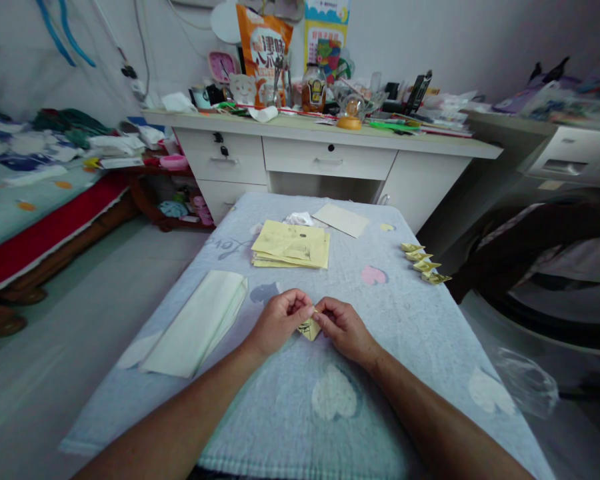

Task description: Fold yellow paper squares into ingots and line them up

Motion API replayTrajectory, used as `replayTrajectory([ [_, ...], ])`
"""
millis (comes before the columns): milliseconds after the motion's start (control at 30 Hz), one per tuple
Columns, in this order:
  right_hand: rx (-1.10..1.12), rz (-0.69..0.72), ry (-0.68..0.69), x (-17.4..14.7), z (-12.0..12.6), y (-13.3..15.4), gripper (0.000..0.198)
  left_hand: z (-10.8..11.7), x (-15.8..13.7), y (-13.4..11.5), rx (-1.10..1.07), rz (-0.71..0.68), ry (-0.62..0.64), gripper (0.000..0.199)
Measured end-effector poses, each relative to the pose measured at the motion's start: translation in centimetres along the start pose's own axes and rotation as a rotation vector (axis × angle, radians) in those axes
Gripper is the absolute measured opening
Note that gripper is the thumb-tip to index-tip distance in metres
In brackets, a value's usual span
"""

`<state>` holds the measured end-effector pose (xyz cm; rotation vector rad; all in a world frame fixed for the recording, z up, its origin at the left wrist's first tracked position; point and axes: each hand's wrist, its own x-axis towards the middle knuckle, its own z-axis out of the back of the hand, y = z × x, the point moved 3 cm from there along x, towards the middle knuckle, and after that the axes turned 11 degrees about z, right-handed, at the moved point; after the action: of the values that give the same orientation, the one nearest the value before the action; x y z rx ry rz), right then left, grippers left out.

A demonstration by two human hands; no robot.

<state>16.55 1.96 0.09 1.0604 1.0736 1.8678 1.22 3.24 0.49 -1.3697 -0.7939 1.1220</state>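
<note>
Between my two hands is a small folded piece of yellow paper with dark printed marks, its point facing down towards me. My left hand pinches its upper left edge with thumb and fingers. From the other side my right hand pinches the upper right edge, the thumbs close together. Just beyond the hands lies a stack of yellow paper sheets. Several folded yellow paper pieces stand in a row near the right edge of the cloth-covered table.
Left of my hands lies a folded pale sheet. A beige card and crumpled white tissue are at the table's far end. Behind stands a cluttered white desk; a washing machine is at right, a bed at left.
</note>
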Motion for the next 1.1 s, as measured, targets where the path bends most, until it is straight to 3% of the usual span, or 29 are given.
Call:
replayTrajectory([
  [167,0.018,0.005,0.015,-0.1,-0.1,0.2,0.019,0.3,0.1,-0.1,0.021,0.003,-0.049,0.024],
  [433,-0.099,0.004,-0.005,0.0,0.5,0.5,0.027,0.5,0.2,0.2,-0.187,0.076,-0.026,0.025],
  [667,0.070,-0.062,-0.025,-0.1,0.1,0.8,0.030,-0.1,0.4,0.5,-0.230,0.073,-0.094,0.024],
  [833,-0.063,0.059,-0.015,0.2,0.0,1.0,0.031,-0.1,0.4,0.3,-0.255,0.020,-0.157,0.022],
  [1100,-0.095,0.103,0.006,0.4,0.3,0.8,0.030,-0.2,0.2,0.2,-0.247,0.050,-0.052,0.022],
])
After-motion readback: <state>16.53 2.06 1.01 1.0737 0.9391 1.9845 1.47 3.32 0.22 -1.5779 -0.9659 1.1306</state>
